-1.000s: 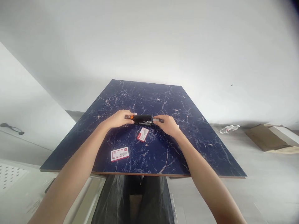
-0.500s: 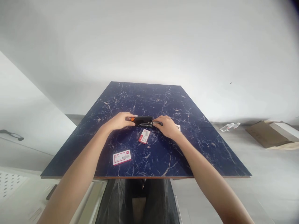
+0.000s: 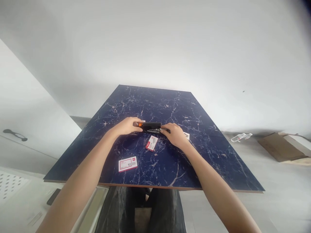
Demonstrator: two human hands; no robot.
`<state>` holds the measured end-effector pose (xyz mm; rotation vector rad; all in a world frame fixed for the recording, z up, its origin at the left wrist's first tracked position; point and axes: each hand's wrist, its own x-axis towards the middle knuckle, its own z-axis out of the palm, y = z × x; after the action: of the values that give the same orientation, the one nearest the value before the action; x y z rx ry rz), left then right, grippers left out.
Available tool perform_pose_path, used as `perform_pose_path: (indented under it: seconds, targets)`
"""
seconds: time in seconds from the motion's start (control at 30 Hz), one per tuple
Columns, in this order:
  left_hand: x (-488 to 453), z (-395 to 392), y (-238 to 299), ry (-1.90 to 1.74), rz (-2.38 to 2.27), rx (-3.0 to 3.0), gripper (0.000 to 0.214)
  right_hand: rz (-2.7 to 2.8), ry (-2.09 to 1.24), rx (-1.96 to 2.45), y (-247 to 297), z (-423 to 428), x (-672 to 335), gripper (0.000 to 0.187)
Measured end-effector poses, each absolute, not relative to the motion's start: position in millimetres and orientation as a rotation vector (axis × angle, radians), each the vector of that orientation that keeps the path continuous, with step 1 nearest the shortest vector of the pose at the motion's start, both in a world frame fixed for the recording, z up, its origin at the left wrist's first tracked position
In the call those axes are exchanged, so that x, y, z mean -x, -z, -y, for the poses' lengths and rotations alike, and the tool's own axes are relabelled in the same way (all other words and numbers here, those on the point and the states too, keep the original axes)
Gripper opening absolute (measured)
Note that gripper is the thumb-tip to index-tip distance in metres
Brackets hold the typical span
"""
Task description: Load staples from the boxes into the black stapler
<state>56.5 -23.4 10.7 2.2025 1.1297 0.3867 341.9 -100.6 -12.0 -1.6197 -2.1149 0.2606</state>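
Note:
A black stapler (image 3: 151,126) with an orange end lies across the middle of a dark blue marble-patterned table (image 3: 211,155). My left hand (image 3: 126,126) grips its left, orange end. My right hand (image 3: 175,134) pinches its right end, where a thin metal part sticks out. A small red and white staple box (image 3: 151,143) lies just in front of the stapler, between my hands. A second, similar box (image 3: 127,163) lies nearer me to the left.
A small white slip (image 3: 186,135) peeks out behind my right hand. On the floor to the right lie a plastic bottle (image 3: 239,137) and flattened cardboard (image 3: 279,147). White walls stand behind and to the left. A dark phone-like thing (image 3: 53,196) lies low at left.
My right hand has slid a little further left along the stapler's right end. The view has shifted slightly; the boxes lie where they were.

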Motion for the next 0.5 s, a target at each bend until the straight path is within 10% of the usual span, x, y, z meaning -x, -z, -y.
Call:
perform_pose_path:
  seconds: [0.5]
  targets:
    - [-56.2, 24.7, -14.4, -0.368, -1.145, -2.187, 0.059, 2.199, -0.160, 1.611, 8.0, 105.0, -346.9, 0.026]
